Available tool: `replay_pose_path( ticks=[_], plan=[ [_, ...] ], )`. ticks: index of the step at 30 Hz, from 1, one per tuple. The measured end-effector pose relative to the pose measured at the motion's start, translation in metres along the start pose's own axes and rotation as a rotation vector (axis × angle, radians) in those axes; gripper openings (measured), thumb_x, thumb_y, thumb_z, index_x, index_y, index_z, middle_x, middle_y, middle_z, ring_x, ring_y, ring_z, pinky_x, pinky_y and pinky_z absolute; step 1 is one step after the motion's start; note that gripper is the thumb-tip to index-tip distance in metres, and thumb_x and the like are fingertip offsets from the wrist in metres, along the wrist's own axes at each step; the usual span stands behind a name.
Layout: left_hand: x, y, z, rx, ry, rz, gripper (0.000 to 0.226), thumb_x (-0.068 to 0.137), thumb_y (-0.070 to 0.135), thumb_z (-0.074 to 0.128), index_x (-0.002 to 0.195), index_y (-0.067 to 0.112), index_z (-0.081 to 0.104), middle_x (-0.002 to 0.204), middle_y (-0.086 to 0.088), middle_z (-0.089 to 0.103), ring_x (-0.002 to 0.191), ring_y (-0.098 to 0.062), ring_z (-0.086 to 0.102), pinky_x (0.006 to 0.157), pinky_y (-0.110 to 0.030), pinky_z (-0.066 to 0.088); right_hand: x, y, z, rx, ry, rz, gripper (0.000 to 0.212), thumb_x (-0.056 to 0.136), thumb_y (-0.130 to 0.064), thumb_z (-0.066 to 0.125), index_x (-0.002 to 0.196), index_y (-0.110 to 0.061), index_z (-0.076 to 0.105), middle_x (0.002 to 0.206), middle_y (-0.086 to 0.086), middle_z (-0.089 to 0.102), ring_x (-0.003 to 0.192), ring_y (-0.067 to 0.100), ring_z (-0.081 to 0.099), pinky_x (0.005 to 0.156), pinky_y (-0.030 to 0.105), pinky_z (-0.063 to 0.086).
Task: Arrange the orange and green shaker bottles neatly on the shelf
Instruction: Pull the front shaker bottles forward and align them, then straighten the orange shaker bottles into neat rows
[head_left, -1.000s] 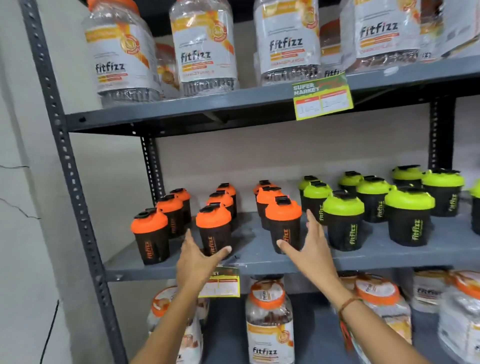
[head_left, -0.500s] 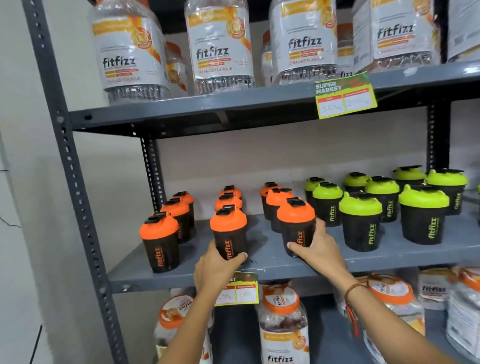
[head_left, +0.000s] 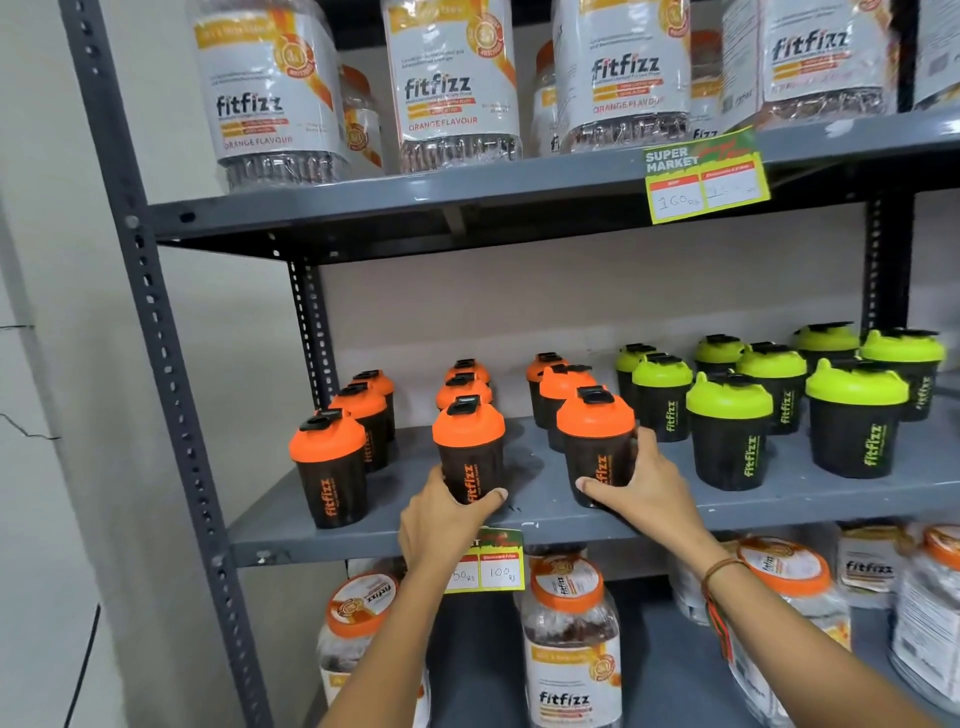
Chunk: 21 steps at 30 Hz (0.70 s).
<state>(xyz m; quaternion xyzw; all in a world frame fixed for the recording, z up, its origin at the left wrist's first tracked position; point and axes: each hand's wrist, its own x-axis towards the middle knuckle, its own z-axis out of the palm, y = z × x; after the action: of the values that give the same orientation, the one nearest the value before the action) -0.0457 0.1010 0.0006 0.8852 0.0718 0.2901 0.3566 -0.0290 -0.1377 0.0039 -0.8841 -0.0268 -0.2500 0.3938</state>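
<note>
On the middle shelf (head_left: 530, 514), the left hand (head_left: 447, 517) grips the middle front orange shaker (head_left: 469, 449) while the right hand (head_left: 641, 491) wraps the next front orange shaker (head_left: 597, 447) (both upright); green shakers (head_left: 730, 431) stand just right.

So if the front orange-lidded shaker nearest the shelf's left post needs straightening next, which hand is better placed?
Probably the left hand: it grips the middle front orange-lidded black shaker, right beside that leftmost orange-lidded shaker. The right hand holds a shaker farther off.

Black shaker bottles (head_left: 470, 457) wear orange lids; others (head_left: 730, 431) wear lime-green lids, on a grey shelf (head_left: 779, 499).
</note>
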Motion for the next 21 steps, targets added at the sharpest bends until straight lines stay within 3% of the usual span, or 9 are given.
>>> replay_pose_path(
  ticks=[4,8,10,12,15,18,21],
  plan=[
    [0.001,-0.001,-0.002,-0.024,-0.073,-0.01,0.075,0.061,0.068,0.072,0.12,0.027,0.052,0.113,0.004,0.066,0.105,-0.023,0.061,0.084,-0.039,0.051,0.001,0.002,-0.003,0.009,-0.032,-0.015,0.097,0.053,-0.073,0.072,0.129,-0.027,0.034,0.136,0.003,0.058,0.124,0.029,0.056,0.097,0.052,0.049],
    [0.018,-0.017,-0.024,-0.46,-0.416,-0.093,0.092,0.059,0.041,0.087,0.136,0.021,0.042,0.134,0.003,0.054,0.119,-0.015,0.052,0.095,-0.031,0.041,0.007,0.009,-0.011,0.175,-0.136,-0.037,0.122,0.048,-0.077,0.078,0.148,-0.036,0.021,0.151,-0.004,0.042,0.137,0.021,0.044,0.109,0.051,0.041],
    [0.029,-0.029,-0.037,-0.482,-0.526,-0.106,0.096,0.065,0.031,0.086,0.144,0.016,0.035,0.148,-0.003,0.042,0.131,-0.017,0.042,0.104,-0.032,0.036,0.008,0.011,-0.017,0.298,-0.172,-0.011,0.125,0.049,-0.08,0.076,0.151,-0.04,0.016,0.157,-0.006,0.034,0.142,0.02,0.038,0.114,0.05,0.035],
    [0.037,-0.037,-0.042,-0.32,-0.455,-0.071,0.076,0.082,0.019,0.071,0.147,0.015,0.031,0.152,-0.004,0.035,0.138,-0.019,0.035,0.109,-0.034,0.032,0.007,0.008,-0.022,0.406,-0.158,0.016,0.116,0.057,-0.08,0.069,0.152,-0.037,0.019,0.158,-0.004,0.032,0.143,0.02,0.037,0.115,0.044,0.033],
    [0.039,-0.042,-0.042,0.07,-0.308,0.072,0.051,0.096,0.022,0.047,0.145,0.018,0.035,0.153,-0.006,0.035,0.138,-0.025,0.035,0.111,-0.04,0.032,0.006,-0.005,-0.029,0.463,0.029,-0.04,0.086,0.076,-0.067,0.061,0.149,-0.028,0.035,0.15,0.0,0.043,0.132,0.018,0.048,0.108,0.037,0.039],
    [0.036,-0.041,-0.034,0.357,-0.311,0.225,0.047,0.099,0.029,0.034,0.144,0.014,0.034,0.154,-0.009,0.032,0.139,-0.028,0.032,0.113,-0.044,0.029,0.012,-0.021,-0.038,0.49,0.232,-0.128,0.048,0.094,-0.043,0.058,0.138,-0.025,0.05,0.14,-0.001,0.052,0.12,0.012,0.055,0.101,0.033,0.045],
    [0.038,-0.041,-0.02,0.493,-0.421,0.283,0.051,0.102,0.031,0.024,0.148,0.009,0.027,0.157,-0.009,0.023,0.145,-0.021,0.02,0.118,-0.041,0.014,0.026,-0.037,-0.052,0.548,0.36,-0.202,0.034,0.095,-0.031,0.058,0.128,-0.024,0.058,0.129,-0.002,0.058,0.105,0.004,0.059,0.094,0.026,0.048]
  ],
)
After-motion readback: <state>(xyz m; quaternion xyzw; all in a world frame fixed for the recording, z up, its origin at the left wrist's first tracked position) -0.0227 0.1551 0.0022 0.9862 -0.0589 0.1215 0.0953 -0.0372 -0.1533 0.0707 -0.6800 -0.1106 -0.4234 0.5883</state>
